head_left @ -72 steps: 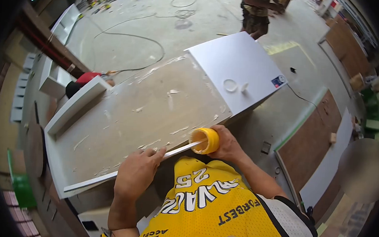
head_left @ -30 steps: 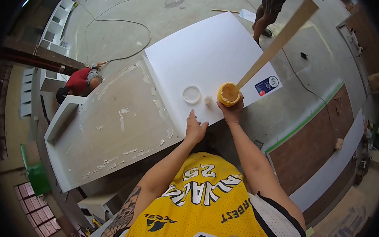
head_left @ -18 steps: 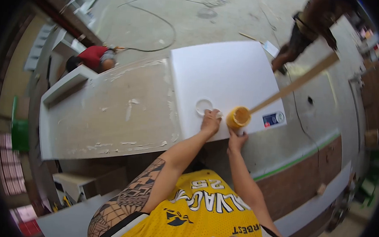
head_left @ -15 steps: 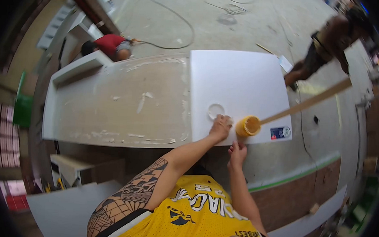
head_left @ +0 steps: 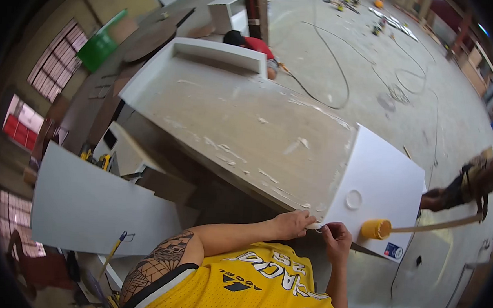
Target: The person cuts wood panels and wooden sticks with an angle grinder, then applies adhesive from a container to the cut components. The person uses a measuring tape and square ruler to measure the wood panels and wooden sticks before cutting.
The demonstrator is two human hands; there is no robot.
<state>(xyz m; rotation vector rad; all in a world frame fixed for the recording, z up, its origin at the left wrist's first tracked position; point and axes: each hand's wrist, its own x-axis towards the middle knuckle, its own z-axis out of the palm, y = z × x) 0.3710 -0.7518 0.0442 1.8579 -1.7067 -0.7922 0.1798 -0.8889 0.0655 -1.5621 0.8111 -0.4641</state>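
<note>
My left hand [head_left: 294, 225] is closed at the front edge of the large panel, its fingertips on a small white thing [head_left: 314, 226] that I cannot make out. Close by, my right hand [head_left: 337, 241] pinches at the same small thing, with a dark bit at the fingertips. Ahead of my hands lies the brownish panel [head_left: 242, 128], streaked with whitish paste. A white sheet [head_left: 387, 168] covers its right end. On that sheet are a yellow tub [head_left: 375, 229] and a clear round lid [head_left: 353, 199].
A wooden strip [head_left: 437, 225] runs from beside the tub toward a person [head_left: 471, 179] at the right. Another person in a red shirt [head_left: 259, 46] crouches behind the panel. Cables [head_left: 340, 92] cross the floor. A grey board [head_left: 99, 207] leans at the left.
My view has swung left. Both hands have moved from beside the tub and lid to the panel's front edge, coming together. The person at right now has a hand by the strip's end.
</note>
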